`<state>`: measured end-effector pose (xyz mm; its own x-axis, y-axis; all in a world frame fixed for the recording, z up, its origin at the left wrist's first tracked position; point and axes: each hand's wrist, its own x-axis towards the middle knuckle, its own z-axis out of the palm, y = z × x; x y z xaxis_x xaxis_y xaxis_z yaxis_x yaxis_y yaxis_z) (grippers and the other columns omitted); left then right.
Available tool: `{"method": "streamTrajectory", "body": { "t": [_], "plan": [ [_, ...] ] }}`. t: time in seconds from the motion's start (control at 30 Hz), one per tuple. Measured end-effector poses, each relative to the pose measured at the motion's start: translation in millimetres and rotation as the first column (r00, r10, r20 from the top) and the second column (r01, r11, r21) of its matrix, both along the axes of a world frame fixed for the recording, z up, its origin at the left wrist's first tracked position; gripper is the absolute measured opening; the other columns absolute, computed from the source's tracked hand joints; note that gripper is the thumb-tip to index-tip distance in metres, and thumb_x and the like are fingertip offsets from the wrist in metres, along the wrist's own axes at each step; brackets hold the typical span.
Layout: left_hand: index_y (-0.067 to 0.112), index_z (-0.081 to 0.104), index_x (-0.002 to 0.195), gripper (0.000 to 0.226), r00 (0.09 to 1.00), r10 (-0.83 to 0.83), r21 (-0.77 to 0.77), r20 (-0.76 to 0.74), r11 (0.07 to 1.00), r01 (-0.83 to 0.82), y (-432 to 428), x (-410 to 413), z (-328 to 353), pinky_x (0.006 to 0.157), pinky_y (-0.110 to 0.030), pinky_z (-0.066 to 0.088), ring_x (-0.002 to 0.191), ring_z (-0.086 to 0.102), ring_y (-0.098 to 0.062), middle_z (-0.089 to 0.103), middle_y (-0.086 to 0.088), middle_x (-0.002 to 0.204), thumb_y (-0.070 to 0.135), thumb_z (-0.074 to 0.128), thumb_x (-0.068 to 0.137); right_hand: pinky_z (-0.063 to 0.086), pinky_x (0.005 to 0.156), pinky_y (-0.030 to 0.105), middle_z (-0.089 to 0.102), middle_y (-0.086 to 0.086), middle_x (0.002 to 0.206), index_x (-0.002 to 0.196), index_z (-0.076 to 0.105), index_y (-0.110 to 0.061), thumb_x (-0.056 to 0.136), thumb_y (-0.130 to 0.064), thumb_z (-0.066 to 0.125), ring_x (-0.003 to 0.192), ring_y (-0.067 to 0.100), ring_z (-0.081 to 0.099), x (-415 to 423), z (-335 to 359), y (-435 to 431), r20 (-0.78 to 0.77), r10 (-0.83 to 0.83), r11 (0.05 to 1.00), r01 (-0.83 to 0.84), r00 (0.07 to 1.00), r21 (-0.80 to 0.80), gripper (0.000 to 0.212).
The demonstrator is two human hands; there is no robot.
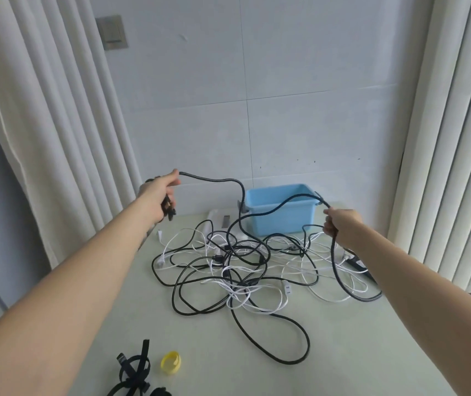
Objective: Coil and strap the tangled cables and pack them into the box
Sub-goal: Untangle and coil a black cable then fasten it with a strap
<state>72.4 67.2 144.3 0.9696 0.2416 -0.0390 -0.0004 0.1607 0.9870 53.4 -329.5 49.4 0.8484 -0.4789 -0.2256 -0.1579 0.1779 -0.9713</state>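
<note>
Background: a pale tiled wall (285, 67) with a grey switch plate (112, 32) is seen, flanked by a left curtain (42, 110) and a right curtain (457, 138).
Surface: a pale green surface (357, 338) is seen below the wall, and all the things are carried on it.
Box: a light blue box (280, 221) is set at the far edge of the surface, open at the top, just behind the tangle.
Tangle: black and white cables (237, 270) are heaped loosely in the middle of the surface, looped over one another.
Black cable (285, 202): one thick length is lifted clear of the heap and strung between the two hands, sagging in front of the box; its far parts run down into the tangle.
Left hand (161, 198): it is raised at the left, closed round the black cable; a dark bunch hangs below the fist, and what it consists of cannot be told.
Right hand (341, 227): it is raised at the right of the box, closed round the same cable, which drops from it to the surface.
Straps: black straps (134, 367) lie at the near edge, and a yellow strap (170, 362), rolled into a ring, lies just beside them.
</note>
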Motion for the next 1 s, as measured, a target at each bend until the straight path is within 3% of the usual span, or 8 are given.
{"method": "streamTrajectory", "body": {
  "t": [0.1, 0.23, 0.4, 0.5, 0.63, 0.73, 0.83, 1.0],
  "plan": [
    [0.01, 0.063, 0.085, 0.028, 0.995, -0.08, -0.007, 0.056, 0.997, 0.08, -23.4, -7.8, 6.8, 0.04, -0.018, 0.031, 0.034, 0.029, -0.006, 0.038, 0.01, 0.043, 0.036, 0.075, 0.088, 0.045, 0.058, 0.021, 0.065, 0.011, 0.093, 0.115, 0.066, -0.008, 0.095, 0.001, 0.053, 0.075, 0.02, 0.058, -6.3, 10.2, 9.1, 0.057, 0.074, 0.978, -0.061, 0.996, -0.2, 0.026],
    [0.012, 0.059, 0.08, 0.028, 0.966, -0.182, 0.04, 0.182, 0.983, 0.178, -46.0, -20.5, 26.7, 0.048, -0.02, 0.03, 0.038, 0.029, -0.006, 0.035, 0.008, 0.048, 0.033, 0.075, 0.089, 0.047, 0.08, 0.027, 0.069, 0.005, 0.1, 0.097, 0.073, -0.018, 0.089, -0.002, 0.058, 0.093, 0.019, 0.059, -15.6, 37.9, 24.2, 0.275, 0.106, 0.961, -0.028, 0.956, -0.274, 0.023],
    [0.017, 0.053, 0.075, 0.03, 0.908, -0.276, 0.072, 0.316, 0.961, 0.267, -70.1, -38.9, 48.0, 0.059, -0.029, 0.029, 0.048, 0.027, -0.011, 0.033, 0.006, 0.053, 0.031, 0.076, 0.088, 0.049, 0.085, 0.027, 0.063, -0.01, 0.123, 0.123, 0.062, -0.027, 0.089, -0.013, 0.072, 0.105, 0.011, 0.062, -30.1, 74.9, 52.0, 0.268, 0.608, 0.729, -0.391, 0.748, -0.562, 0.039],
    [0.019, 0.05, 0.078, 0.03, 0.881, -0.293, 0.049, 0.371, 0.954, 0.296, -78.1, -50.3, 54.6, 0.061, -0.029, 0.03, 0.047, 0.027, -0.012, 0.033, 0.007, 0.052, 0.033, 0.073, 0.09, 0.047, 0.067, 0.017, 0.068, -0.006, 0.1, 0.113, 0.066, -0.011, 0.097, -0.017, 0.064, 0.082, 0.011, 0.062, -35.7, 83.2, 71.8, 0.256, 0.69, 0.637, -0.4, 0.677, -0.659, 0.017],
    [0.017, 0.052, 0.08, 0.028, 0.861, -0.383, 0.105, 0.334, 0.923, 0.37, -64.6, -51.9, 52.2, 0.064, -0.03, 0.033, 0.045, 0.035, -0.01, 0.041, 0.004, 0.056, 0.037, 0.067, 0.092, 0.048, 0.066, 0.03, 0.043, -0.007, 0.056, 0.086, 0.068, -0.009, 0.104, -0.02, 0.05, 0.053, 0.011, 0.043, -36.1, 94.5, 71.8, 0.455, 0.6, 0.79, -0.394, 0.658, -0.47, 0.028],
    [0.014, 0.055, 0.085, 0.031, 0.817, -0.554, 0.191, 0.158, 0.829, 0.525, -53.1, -53.5, 37.5, 0.064, -0.029, 0.038, 0.043, 0.038, -0.008, 0.043, 0.003, 0.061, 0.044, 0.062, 0.09, 0.038, 0.061, 0.031, 0.036, -0.013, 0.051, 0.082, 0.072, -0.015, 0.101, -0.026, 0.056, 0.048, 0.011, 0.034, -33.7, 108.6, 66.9, 0.508, 0.458, 0.864, -0.232, 0.73, -0.447, 0.027],
    [0.013, 0.058, 0.087, 0.033, 0.698, -0.713, 0.106, 0.069, 0.701, 0.705, -51.6, -62.6, 19.1, 0.057, -0.024, 0.045, 0.039, 0.038, -0.005, 0.039, 0.005, 0.056, 0.044, 0.05, 0.095, 0.036, 0.054, 0.028, 0.04, -0.015, 0.048, 0.081, 0.071, -0.015, 0.098, -0.028, 0.062, 0.05, 0.015, 0.035, -35.8, 117.8, 67.8, 0.531, 0.391, 0.868, -0.11, 0.751, -0.484, 0.023],
    [0.015, 0.061, 0.085, 0.027, 0.418, -0.874, -0.131, 0.249, 0.397, 0.908, -53.5, -73.5, -3.3, 0.058, -0.023, 0.05, 0.04, 0.05, -0.005, 0.048, 0.006, 0.053, 0.041, 0.065, 0.093, 0.037, 0.046, 0.024, 0.054, -0.003, 0.059, 0.077, 0.066, -0.015, 0.092, -0.033, 0.069, 0.046, 0.012, 0.041, -29.9, 105.9, 75.9, 0.488, 0.389, 0.815, -0.044, 0.782, -0.578, 0.024]
  ]
}}
